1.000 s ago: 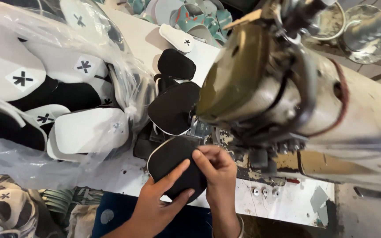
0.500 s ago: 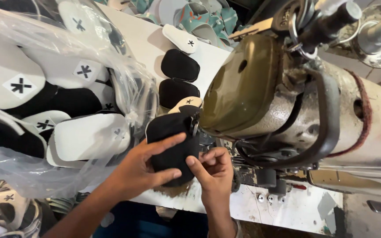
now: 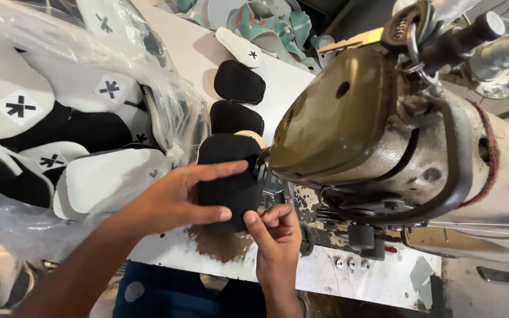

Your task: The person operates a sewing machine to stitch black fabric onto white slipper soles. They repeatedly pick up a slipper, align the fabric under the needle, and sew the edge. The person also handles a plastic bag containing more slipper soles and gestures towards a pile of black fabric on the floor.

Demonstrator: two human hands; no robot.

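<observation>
Our left hand [image 3: 178, 197] lies flat on the black pad [image 3: 228, 176], index finger stretched along its upper edge toward the machine [image 3: 372, 141], thumb pressing its lower edge; the fingers are spread, not clenched. Our right hand [image 3: 275, 232] comes up from below with the wrist bent back, and pinches the pad's lower right corner between thumb and forefinger. The pad rests on the white table [image 3: 337, 274], its right edge tucked under the machine's olive head, close to the needle area, which is hidden from us.

We judge the pad light, soft and flexible, probably foam-backed fabric: it will bend and drag rather than slide stiffly. Hold it flat under spread fingers and steer it by an edge or corner, keeping fingertips clear of the head.

Two more black pads [image 3: 238, 82] lie in a row beyond it, and a white piece [image 3: 238, 47] lies past those. At left, a clear plastic bag [image 3: 60, 106] holds white and black cut pieces. The left forearm crosses the frame from lower left.
</observation>
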